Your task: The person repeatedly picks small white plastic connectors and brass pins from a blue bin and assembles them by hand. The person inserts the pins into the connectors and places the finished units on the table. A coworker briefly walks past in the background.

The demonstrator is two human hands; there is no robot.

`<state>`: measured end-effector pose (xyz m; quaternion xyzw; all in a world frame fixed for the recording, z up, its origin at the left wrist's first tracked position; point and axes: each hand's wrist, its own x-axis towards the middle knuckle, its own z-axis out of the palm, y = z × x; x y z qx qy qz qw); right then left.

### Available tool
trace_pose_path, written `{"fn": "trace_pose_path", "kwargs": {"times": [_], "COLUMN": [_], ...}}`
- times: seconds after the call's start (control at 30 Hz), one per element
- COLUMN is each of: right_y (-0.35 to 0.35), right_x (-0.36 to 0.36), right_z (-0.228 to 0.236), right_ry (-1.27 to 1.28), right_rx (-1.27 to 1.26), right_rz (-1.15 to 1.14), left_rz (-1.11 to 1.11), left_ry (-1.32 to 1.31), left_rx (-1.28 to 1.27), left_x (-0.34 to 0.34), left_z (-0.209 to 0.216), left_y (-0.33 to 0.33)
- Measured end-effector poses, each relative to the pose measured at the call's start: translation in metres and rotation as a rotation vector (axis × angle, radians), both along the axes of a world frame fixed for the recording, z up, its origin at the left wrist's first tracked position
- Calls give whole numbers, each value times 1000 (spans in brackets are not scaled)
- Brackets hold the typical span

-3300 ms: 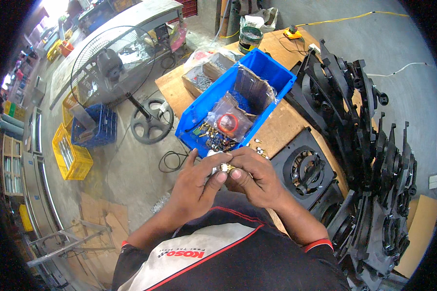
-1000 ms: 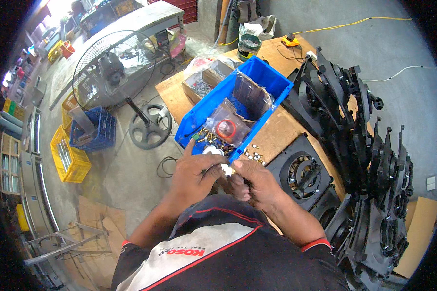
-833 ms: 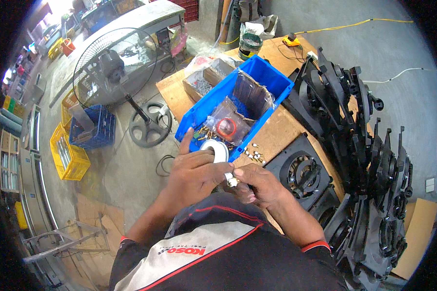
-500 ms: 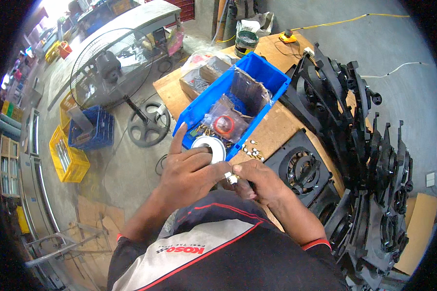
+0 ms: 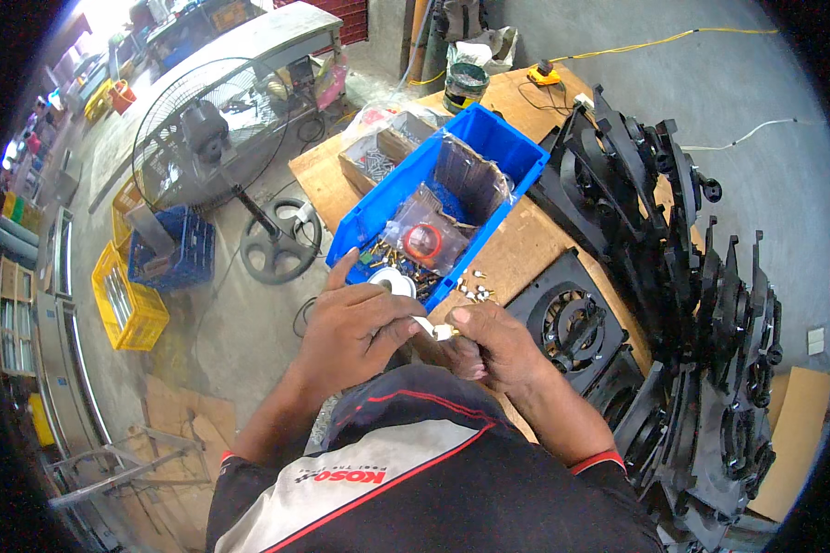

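My left hand [image 5: 341,336] is closed around a roll of white thread seal tape [image 5: 395,280], its index finger pointing up along the blue bin. A short white strip runs from this hand to a small brass fitting [image 5: 445,332] wrapped in white. My right hand [image 5: 500,343] pinches that fitting between thumb and fingers, just in front of my body. Past the right thumb, several small brass fittings with white wrapping [image 5: 476,293] lie on the wooden tabletop [image 5: 516,253]. Loose brass fittings and a clear plastic bag with a red ring [image 5: 421,241] sit in the blue bin [image 5: 500,214].
Beside the bin, a cardboard box of screws [image 5: 376,166] stands near a dark green can [image 5: 467,85]. Black plastic fan frames [image 5: 572,318] are stacked along the right. A pedestal fan [image 5: 207,129] and yellow and blue crates [image 5: 129,300] stand on the floor at left.
My hands have drawn slightly apart, and a white strip now shows between them. The left hand has turned a little, lowering its index finger. The right hand keeps its pinch.
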<state>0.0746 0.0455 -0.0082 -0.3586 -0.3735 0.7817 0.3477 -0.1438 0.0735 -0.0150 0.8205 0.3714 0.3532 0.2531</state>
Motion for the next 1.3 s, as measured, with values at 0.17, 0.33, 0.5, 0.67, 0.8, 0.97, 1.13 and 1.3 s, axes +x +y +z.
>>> {"fn": "trace_pose_path", "kwargs": {"times": [0.17,0.33,0.5,0.67,0.8,0.97,1.13,1.3], "right_y": [-4,-18,-23,-23,-24,-25,-27,-14], "right_x": [-3,3,2,10,9,6,1,3], "right_z": [4,3,11,11,13,11,-1,0], "right_ry": [27,63,96,48,-24,-227,-542,-569], "right_rx": [-167,-8,-31,-89,-131,78,989,1199], "right_rz": [95,189,223,198,140,40,-268,-307], "left_rz": [-127,-313,-329,-316,-258,-197,-113,-55], "left_ry": [-221,-90,-70,-69,-165,-185,-303,-483], "left_rx": [-140,33,141,135,161,238,125,-49], "left_x": [-2,0,5,10,15,15,16,22], "left_z": [8,27,20,21,21,13,0,-11], "left_y": [4,6,6,4,-4,-6,-6,-12]}}
